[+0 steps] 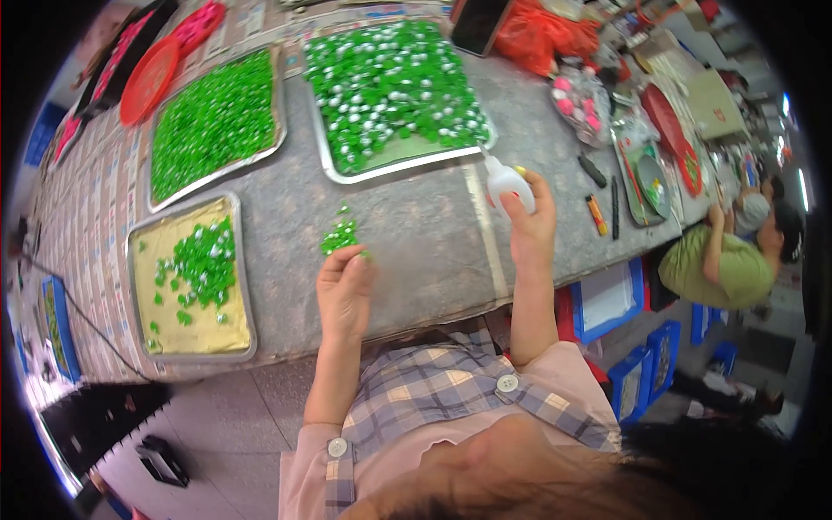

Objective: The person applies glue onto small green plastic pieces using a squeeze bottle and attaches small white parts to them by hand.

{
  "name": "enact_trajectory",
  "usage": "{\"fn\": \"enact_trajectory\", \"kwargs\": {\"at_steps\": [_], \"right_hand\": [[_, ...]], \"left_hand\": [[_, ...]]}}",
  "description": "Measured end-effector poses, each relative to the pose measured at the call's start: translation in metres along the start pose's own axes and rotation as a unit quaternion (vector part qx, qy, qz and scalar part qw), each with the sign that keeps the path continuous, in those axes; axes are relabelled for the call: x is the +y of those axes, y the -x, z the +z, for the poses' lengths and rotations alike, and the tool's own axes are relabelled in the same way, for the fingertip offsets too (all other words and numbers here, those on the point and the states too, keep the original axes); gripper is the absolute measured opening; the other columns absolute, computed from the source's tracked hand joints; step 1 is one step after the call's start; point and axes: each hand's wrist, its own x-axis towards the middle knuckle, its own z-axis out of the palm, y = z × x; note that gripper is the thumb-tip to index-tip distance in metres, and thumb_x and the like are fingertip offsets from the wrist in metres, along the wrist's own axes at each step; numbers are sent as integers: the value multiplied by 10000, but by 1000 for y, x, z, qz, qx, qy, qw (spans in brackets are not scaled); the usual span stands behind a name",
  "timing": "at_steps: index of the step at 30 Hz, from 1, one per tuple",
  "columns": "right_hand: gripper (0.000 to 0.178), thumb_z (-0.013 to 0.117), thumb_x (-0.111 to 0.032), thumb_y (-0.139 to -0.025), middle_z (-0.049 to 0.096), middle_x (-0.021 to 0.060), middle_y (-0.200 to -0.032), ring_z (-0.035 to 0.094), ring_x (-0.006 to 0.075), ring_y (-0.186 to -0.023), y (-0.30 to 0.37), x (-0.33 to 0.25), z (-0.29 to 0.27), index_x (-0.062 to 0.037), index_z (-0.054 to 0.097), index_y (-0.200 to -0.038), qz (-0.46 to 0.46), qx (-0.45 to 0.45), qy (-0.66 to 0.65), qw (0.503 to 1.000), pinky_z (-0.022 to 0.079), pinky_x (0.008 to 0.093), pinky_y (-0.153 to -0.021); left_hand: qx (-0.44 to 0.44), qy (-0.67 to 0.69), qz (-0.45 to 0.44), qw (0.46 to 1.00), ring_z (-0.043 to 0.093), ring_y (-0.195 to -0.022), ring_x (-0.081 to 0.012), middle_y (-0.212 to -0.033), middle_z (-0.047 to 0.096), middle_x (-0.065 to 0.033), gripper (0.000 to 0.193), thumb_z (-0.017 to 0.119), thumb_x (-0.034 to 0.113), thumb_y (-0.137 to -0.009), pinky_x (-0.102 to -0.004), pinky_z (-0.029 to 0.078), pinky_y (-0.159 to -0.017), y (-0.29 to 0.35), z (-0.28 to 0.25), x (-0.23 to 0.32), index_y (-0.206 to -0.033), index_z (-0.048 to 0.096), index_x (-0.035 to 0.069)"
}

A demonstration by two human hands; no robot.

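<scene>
My left hand is closed in a pinch, with a bit of a small green piece showing at the fingertips. Just beyond its knuckles is a tree-shaped cluster of green pieces with white dots; whether it touches the fingers I cannot tell. In my right hand is a white squeeze bottle, its nozzle tilted up and left toward the corner of a tray. That metal tray bears many green pieces with white beads.
At left stand a tray full of green pieces and a yellow-lined tray with a few. A red plate lies behind. To the right are an orange glue stick, a black pen and a bag of pink balls. Another person sits farther right.
</scene>
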Motion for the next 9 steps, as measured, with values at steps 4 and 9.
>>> {"fn": "enact_trajectory", "kwargs": {"at_steps": [4,9], "right_hand": [[411,594,-46,-677,511,74,-918,510,113,-788,-15,13,-30,36,424,-1042,0,40,39,998,462,222,-628],[430,569,-50,-702,517,95,-954,516,159,-833,-29,39,-61,24,399,-1090,-65,53,213,973,468,249,-642]], "left_hand": [[18,11,11,1000,528,-667,-119,-738,543,-42,104,525,39,-740,-254,458,-614,1,7,3,-842,528,20],[6,3,9,1000,538,-682,-133,-764,546,-45,114,519,46,-746,-264,467,-633,1,8,1,-859,525,37]]}}
